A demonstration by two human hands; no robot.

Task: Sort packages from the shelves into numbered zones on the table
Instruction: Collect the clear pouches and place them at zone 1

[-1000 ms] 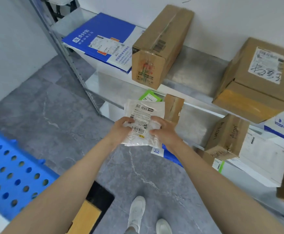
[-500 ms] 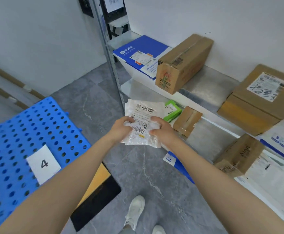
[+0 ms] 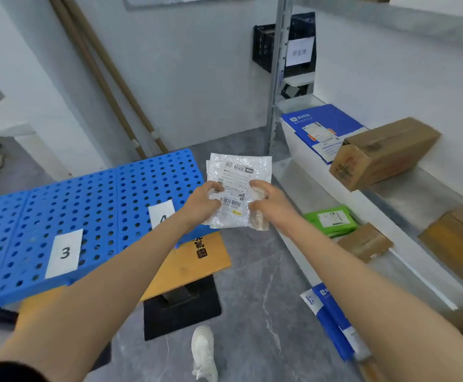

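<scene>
A white plastic package (image 3: 238, 190) is gripped at both side edges, the left hand (image 3: 201, 204) and right hand (image 3: 269, 203) curled round it. It is held in the air beside the blue bench (image 3: 87, 194); the sheet marked 4 (image 3: 162, 213) lies at its nine o'clock and a green parcel (image 3: 330, 220) at four o'clock.

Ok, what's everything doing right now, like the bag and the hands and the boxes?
Crinkly white plastic mailer bag: held in the air, label facing the camera.
Left hand: grips the bag's left side.
Right hand: grips the bag's right side.
Blue holey plastic table: carries paper card 3 and card 4.
Long brown cardboard box: closed, lying on a metal shelf.
Flat green plastic packet: lying on the shelf below.
</scene>
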